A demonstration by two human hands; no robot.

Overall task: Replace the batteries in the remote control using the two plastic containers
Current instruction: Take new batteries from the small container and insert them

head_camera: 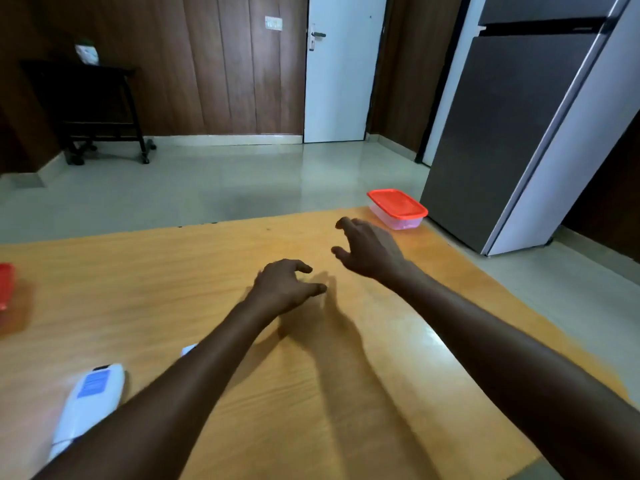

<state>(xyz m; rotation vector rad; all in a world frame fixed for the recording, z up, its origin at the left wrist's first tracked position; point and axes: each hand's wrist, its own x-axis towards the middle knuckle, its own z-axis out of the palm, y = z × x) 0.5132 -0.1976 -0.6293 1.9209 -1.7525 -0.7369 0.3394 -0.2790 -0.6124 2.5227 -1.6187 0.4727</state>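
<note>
A clear plastic container with a red lid (397,208) stands at the far right corner of the wooden table (173,271). My right hand (369,252) hovers just in front of it, fingers spread, holding nothing. My left hand (285,285) is over the middle of the table, fingers curled apart and empty. A white remote control (88,400) lies back side up at the near left, partly under my left forearm. A small white piece (188,349) peeks out beside that forearm. A second red container (6,285) is cut off at the left edge.
A tall grey fridge (519,116) stands close to the table's right side. Beyond the table's far edge is pale tiled floor, a white door (341,71), wood-panelled walls and a dark wheeled stand (93,109) at the back left.
</note>
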